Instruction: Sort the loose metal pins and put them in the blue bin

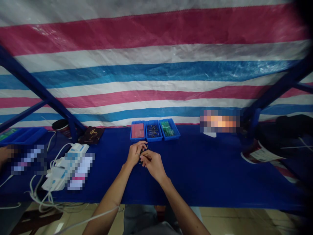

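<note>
Right there, the small dark piece between the left hand and right hand is half-hidden, too tiny to read; a blurred patch masks the far right, and another person's hand runs off the edge!

- Table: bears everything listed below, except the tarp.
- Far edge, centre: left tray, middle tray and right tray, side by side.
- In the middle tray: thin metal rods.
- Before the trays: left hand and right hand, together around a small thin item.
- Left of the hands: power strip, with cables running over the near edge.
- Behind the power strip, from left to right: wide tray, cup, pouch.
- Behind the table: tarp.
</note>
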The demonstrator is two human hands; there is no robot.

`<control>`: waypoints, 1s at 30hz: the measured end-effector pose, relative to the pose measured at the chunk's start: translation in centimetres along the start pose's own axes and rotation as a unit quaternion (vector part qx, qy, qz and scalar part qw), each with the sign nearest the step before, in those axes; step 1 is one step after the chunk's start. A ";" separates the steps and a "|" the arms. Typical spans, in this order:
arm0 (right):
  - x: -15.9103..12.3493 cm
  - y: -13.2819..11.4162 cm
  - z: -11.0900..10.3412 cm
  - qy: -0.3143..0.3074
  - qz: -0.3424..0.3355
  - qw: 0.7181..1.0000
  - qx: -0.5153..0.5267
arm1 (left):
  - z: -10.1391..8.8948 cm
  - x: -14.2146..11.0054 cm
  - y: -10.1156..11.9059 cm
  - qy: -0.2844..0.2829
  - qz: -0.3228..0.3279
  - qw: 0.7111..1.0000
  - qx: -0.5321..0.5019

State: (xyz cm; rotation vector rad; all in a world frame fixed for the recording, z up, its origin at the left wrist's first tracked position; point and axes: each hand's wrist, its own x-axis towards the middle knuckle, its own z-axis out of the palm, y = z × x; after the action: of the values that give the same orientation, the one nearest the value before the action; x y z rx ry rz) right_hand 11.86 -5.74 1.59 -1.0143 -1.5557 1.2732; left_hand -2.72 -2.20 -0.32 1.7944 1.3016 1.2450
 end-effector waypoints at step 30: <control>0.6 0.4 1.2 0.010 -0.028 0.998 0.052 | -0.1 -0.1 0.8 0.017 0.016 0.999 -0.033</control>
State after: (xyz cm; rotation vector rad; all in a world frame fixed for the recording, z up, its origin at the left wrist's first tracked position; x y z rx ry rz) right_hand 10.53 -5.44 1.15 -0.9095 -1.4774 1.2889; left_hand -2.51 -2.60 0.35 1.7601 1.2401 1.3269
